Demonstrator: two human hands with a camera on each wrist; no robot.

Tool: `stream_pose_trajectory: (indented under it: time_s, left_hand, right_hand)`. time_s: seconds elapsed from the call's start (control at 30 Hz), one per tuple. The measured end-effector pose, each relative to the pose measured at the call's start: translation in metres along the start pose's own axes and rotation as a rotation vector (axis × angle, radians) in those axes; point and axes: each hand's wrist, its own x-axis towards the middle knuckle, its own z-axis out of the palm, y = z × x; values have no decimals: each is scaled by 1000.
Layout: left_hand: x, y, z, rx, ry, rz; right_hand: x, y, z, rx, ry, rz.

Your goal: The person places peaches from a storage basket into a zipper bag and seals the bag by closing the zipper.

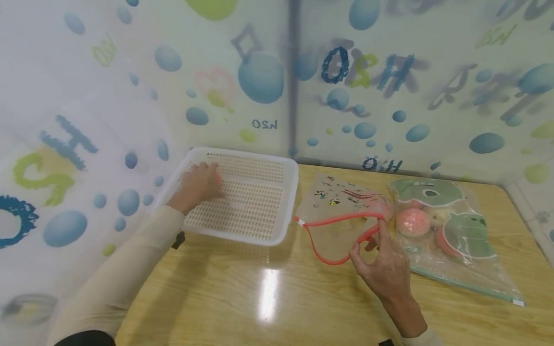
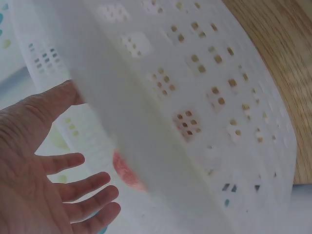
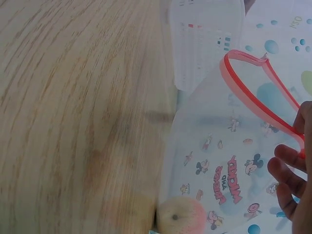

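My left hand [image 1: 200, 185] reaches into the white perforated plastic basket [image 1: 289, 211]. Its fingers are spread in the left wrist view, close to a pinkish-red round fruit [image 2: 127, 173] partly hidden by the basket rim. A gap shows between fingers and fruit there. My right hand [image 1: 387, 266] pinches the red zip edge of a clear zip bag [image 1: 331, 235] with printed cartoon figures. The bag's mouth gapes toward me and the basket. A peach-like fruit [image 3: 181, 217] appears beside the bag's lower part in the right wrist view; whether it lies inside, I cannot tell.
A second clear bag [image 1: 441, 269] with a green zip and green printed shapes lies at the right, holding several round fruits, one a pink peach [image 1: 413, 222]. Patterned wall panels [image 1: 259, 129] stand behind and left of the wooden table [image 1: 320, 302].
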Motion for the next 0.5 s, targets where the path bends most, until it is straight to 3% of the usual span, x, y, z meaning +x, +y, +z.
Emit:
stream_pose_trajectory:
  time_s: [0.23,0.5]
  left_hand:
    - [13,-15,2,63,-58,-38]
    - [22,-28,9,96,-62,-14]
  right_hand:
    - [-1,0,1,-15,16,-15]
    - [-3,0,2,-12,29,-25]
